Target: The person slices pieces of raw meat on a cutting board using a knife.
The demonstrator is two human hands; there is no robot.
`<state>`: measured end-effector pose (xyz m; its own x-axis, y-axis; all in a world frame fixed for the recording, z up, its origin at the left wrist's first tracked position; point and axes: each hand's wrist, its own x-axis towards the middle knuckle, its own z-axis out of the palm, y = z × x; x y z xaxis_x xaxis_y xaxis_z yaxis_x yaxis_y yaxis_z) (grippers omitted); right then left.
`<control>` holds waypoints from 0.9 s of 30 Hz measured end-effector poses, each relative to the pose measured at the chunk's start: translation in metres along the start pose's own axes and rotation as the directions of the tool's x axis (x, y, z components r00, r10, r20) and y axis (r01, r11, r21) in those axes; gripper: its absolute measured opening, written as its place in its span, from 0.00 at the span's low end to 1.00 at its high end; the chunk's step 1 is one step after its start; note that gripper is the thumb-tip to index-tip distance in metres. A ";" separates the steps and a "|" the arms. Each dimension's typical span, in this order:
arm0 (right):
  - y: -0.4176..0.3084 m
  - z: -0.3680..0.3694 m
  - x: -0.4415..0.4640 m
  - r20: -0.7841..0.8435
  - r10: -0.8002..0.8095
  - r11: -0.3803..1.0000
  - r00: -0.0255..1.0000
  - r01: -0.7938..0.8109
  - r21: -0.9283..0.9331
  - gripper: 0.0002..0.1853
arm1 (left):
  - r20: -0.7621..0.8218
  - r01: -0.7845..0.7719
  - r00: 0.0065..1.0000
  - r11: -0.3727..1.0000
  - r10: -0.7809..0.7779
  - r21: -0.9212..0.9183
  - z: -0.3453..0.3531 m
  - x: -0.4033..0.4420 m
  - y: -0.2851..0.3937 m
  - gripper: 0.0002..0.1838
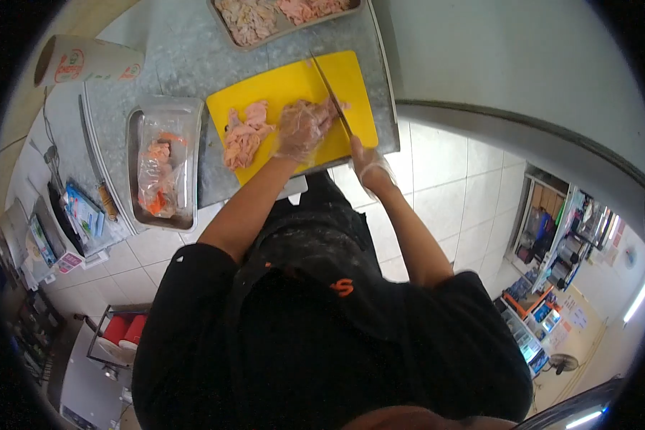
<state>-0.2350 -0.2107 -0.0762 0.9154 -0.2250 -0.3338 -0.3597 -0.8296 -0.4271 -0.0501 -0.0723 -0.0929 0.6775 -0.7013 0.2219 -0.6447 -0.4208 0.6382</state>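
On the yellow cutting board (294,79), my left hand (299,129), in a clear plastic glove, has its fingers curled over a pale pink piece of raw chicken (328,113). My right hand (369,163), also gloved, is closed around the handle of a long knife (331,92). Its blade points away from me and crosses the board at the right end of that piece. A pile of raw chicken pieces (245,135) lies to the left of my left hand. Much of the piece under my left fingers is hidden.
Behind the board stands a metal tray (283,30) with heaps of cut meat. Left of it is another metal tray (193,122) holding a plastic bag (159,179) with orange and pink contents. A printed cardboard tube (93,61) lies at the far left, near a long sharpening rod (89,136).
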 end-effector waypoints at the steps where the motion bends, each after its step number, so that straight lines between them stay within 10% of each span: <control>1: -0.007 -0.003 0.003 0.090 0.153 0.986 0.984 -0.157 0.048 0.42 | 0.020 -0.015 1.000 0.999 0.014 0.050 0.000 0.002 -0.003 0.12; 4: -0.024 -0.023 -0.005 0.358 0.512 0.824 0.781 -0.564 0.050 0.43 | -0.014 0.042 0.999 0.998 -0.041 0.050 -0.006 0.004 0.003 0.13; 6: -0.013 -0.015 -0.019 0.335 0.475 0.850 0.814 -0.523 0.066 0.34 | -0.041 0.027 0.999 0.997 -0.024 0.066 -0.005 0.003 0.003 0.13; 9: 0.021 0.013 0.007 -0.011 -0.215 0.917 0.977 0.198 -0.346 0.33 | -0.015 0.031 0.999 0.997 -0.030 0.065 0.000 0.004 -0.003 0.12; 10: 0.014 0.007 0.024 0.016 -0.172 0.949 0.985 0.170 -0.267 0.31 | 0.027 0.045 0.999 0.997 -0.047 0.055 0.001 0.001 -0.003 0.11; 12: 0.014 0.008 0.001 0.125 -0.064 0.981 0.990 0.086 -0.175 0.26 | -0.027 0.027 0.999 0.999 -0.026 0.021 -0.001 0.000 -0.002 0.10; 14: -0.023 -0.030 -0.012 0.425 0.591 0.755 0.686 -0.655 0.008 0.45 | -0.079 0.013 0.997 1.000 -0.014 -0.013 -0.005 0.001 -0.003 0.09; 16: 0.002 -0.011 -0.024 0.380 0.428 0.897 0.820 -0.436 -0.072 0.26 | -0.113 -0.002 0.994 1.000 0.000 -0.021 -0.006 0.002 -0.002 0.08; 18: 0.009 -0.005 -0.010 0.299 0.113 0.981 0.947 -0.058 -0.185 0.28 | -0.070 0.022 0.997 1.000 -0.023 -0.015 0.001 0.003 -0.009 0.08; 19: 0.051 0.045 0.003 -0.045 -0.249 0.911 0.968 0.218 -0.349 0.29 | -0.030 0.054 0.998 0.999 -0.054 -0.002 0.006 -0.001 -0.007 0.08; 20: 0.039 0.037 -0.005 -0.036 -0.240 0.914 0.970 0.213 -0.345 0.29 | -0.019 0.060 0.998 0.998 -0.060 -0.008 0.007 -0.009 -0.002 0.08; 23: 0.011 0.007 -0.018 0.298 0.188 0.982 0.936 -0.186 -0.037 0.25 | -0.043 0.042 0.998 0.997 -0.039 0.068 -0.003 0.002 -0.007 0.09; 24: -0.016 -0.019 -0.027 0.476 0.566 0.786 0.673 -0.615 -0.065 0.29 | -0.091 0.028 0.996 0.998 -0.023 0.056 -0.002 0.000 -0.006 0.09; 27: -0.004 -0.006 -0.075 0.389 0.610 0.768 0.691 -0.636 -0.073 0.45 | -0.161 -0.001 0.987 1.000 0.006 0.028 0.000 0.001 -0.007 0.10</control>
<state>-0.3013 -0.1938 -0.0444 0.3429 -0.4627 -0.8175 -0.8455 -0.5313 -0.0539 -0.0445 -0.0697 -0.0971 0.7220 -0.6018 0.3413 -0.6550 -0.4358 0.6173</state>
